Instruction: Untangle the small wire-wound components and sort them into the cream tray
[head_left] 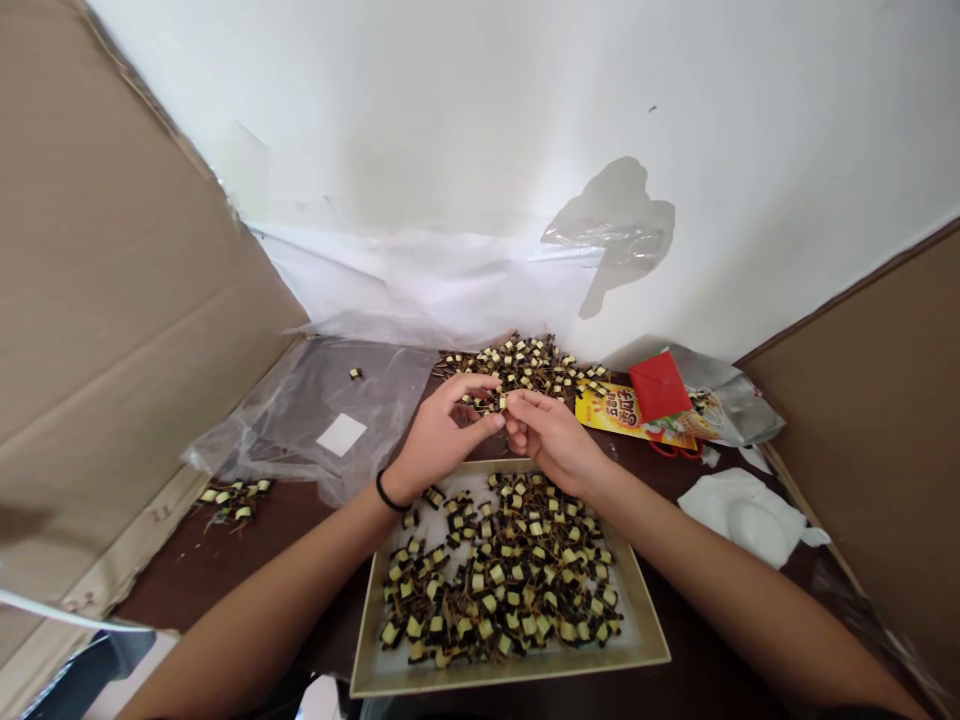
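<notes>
My right hand [553,432] is closed in a pinch on a small yellow-and-black wire-wound coil [502,403], held just past the far edge of the tray. To its left, my left hand [446,428] is open, its thumb and forefinger curved apart around the coil's free side; whether a fingertip touches it I cannot tell. Below both hands lies a shallow cream tray [510,681] with many similar coils [517,570] with thin copper-coloured leads. Behind the hands, a heap of the same coils [525,360] rests on the dark table.
A clear plastic sheet [292,400] at left carries a white paper square [342,434] and one loose coil [356,373]. More coils [236,495] lie at the left edge. On the right are a yellow snack packet [611,410], a red envelope [660,386], red-handled scissors [675,450] and white tissue [742,515]. Cardboard walls flank the table.
</notes>
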